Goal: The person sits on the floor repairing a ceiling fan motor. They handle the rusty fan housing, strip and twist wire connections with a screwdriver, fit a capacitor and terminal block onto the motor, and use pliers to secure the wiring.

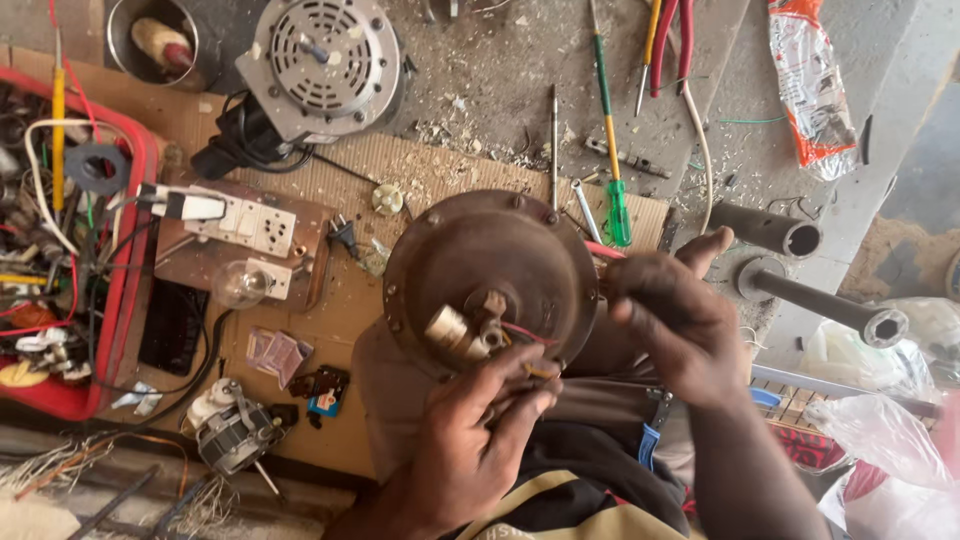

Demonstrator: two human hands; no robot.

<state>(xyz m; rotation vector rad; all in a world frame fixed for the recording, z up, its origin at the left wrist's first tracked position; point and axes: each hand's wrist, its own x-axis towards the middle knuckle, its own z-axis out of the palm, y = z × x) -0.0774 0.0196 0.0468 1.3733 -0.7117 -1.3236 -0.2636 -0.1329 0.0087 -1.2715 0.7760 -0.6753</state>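
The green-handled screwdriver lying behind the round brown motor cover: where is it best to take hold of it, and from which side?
Probably take the green-handled screwdriver by its thick green handle, the end nearest the round brown motor cover. It lies flat, with its thin shaft pointing away. Come from above on its right side, where the surface looks barer; a small wrench lies close on its left.

Dusty concrete floor carrying a cardboard sheet, a grey motor lying beside it, a green screwdriver, a red tray, a switch board resting on the cardboard
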